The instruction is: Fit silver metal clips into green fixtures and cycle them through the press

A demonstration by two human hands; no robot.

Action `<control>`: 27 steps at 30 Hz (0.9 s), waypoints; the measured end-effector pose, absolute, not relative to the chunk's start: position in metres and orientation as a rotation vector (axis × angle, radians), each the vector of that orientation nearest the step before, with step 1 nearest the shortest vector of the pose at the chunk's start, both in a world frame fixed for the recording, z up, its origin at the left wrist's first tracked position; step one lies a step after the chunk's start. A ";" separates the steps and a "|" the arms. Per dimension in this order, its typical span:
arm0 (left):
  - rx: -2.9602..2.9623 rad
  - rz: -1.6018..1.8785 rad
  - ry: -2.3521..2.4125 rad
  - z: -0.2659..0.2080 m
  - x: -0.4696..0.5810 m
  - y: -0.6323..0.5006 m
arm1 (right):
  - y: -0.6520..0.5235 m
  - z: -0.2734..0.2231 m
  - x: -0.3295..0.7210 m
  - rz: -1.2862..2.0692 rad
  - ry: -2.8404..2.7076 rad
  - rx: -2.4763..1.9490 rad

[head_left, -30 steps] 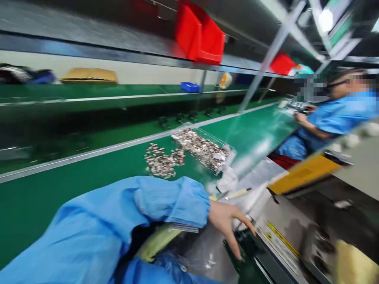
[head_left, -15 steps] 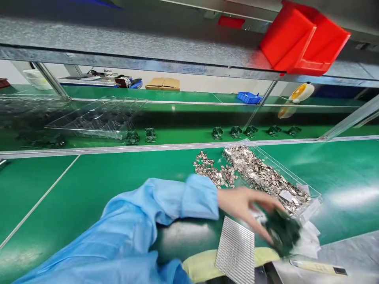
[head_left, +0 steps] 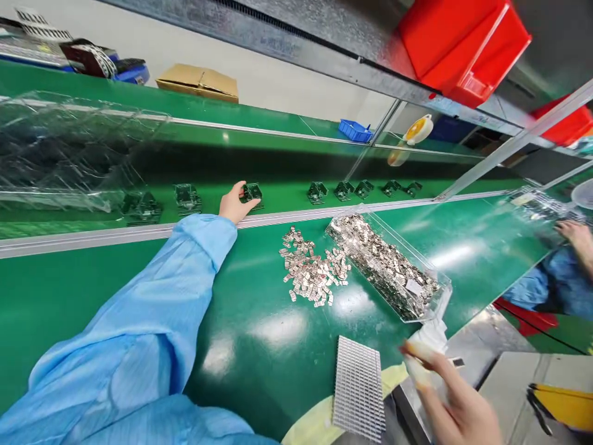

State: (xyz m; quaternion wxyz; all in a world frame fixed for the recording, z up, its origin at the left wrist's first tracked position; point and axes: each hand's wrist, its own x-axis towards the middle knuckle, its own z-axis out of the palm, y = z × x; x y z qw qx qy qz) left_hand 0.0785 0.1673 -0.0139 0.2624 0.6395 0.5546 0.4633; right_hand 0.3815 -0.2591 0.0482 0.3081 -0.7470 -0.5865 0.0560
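Note:
My left hand [head_left: 236, 203], in a blue sleeve, reaches to the raised green strip at the back. Its thumb and fingers close around a small green circuit board assembly [head_left: 252, 193]. At the lower right, my right hand [head_left: 456, 402] is smeared by motion, with pale coverings on the fingertips. Whether it grips anything is unclear. Beside it lie a crumpled white wrapping [head_left: 430, 337] and a grey gridded plate [head_left: 359, 389]. A heap of small metal pieces [head_left: 315, 272] lies on the green table, next to a clear tray [head_left: 442, 290] full of more.
Several similar board assemblies [head_left: 317, 192] stand along the back strip. Clear plastic trays [head_left: 69, 154] are stacked at the left. A red bin [head_left: 463, 49] sits on the overhead shelf. Another person's hand [head_left: 577, 238] is at the far right.
My left hand has moved from the lower right to the back strip, bringing the green board assembly with it. My right hand has come into view. The camera view has turned right and tilted.

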 end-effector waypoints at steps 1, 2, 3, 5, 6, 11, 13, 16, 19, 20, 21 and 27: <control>1.760 1.233 1.504 -0.013 0.079 0.168 | -0.240 0.047 0.375 0.209 -1.591 -1.971; 1.791 1.221 1.503 -0.012 0.076 0.166 | -0.219 0.046 0.369 0.283 -1.626 -1.969; 1.839 1.225 1.506 -0.011 0.070 0.164 | -0.198 0.045 0.362 0.375 -1.655 -1.975; 1.988 1.290 1.552 -0.009 0.048 0.157 | -0.162 0.042 0.351 0.467 -1.700 -2.050; 2.078 1.340 1.598 -0.008 0.033 0.153 | -0.148 0.040 0.348 0.493 -1.725 -2.109; 2.312 1.531 1.817 -0.013 -0.032 0.151 | -0.116 0.027 0.341 0.460 -1.750 -2.298; 2.340 1.509 1.812 -0.015 -0.037 0.154 | -0.113 0.023 0.340 0.428 -1.751 -2.326; 2.440 1.426 1.732 -0.013 -0.029 0.156 | -0.111 0.021 0.339 0.422 -1.776 -2.337; 2.513 1.441 1.678 -0.008 -0.025 0.152 | -0.111 0.025 0.340 0.442 -1.810 -2.341; 2.508 1.461 1.708 -0.007 -0.026 0.150 | -0.111 0.026 0.341 0.439 -1.820 -2.343; 2.491 1.472 1.755 -0.006 -0.027 0.148 | -0.112 0.027 0.341 0.427 -1.828 -2.345; 2.313 1.231 1.869 -0.009 -0.029 0.149 | -0.103 0.026 0.340 0.324 -1.881 -2.348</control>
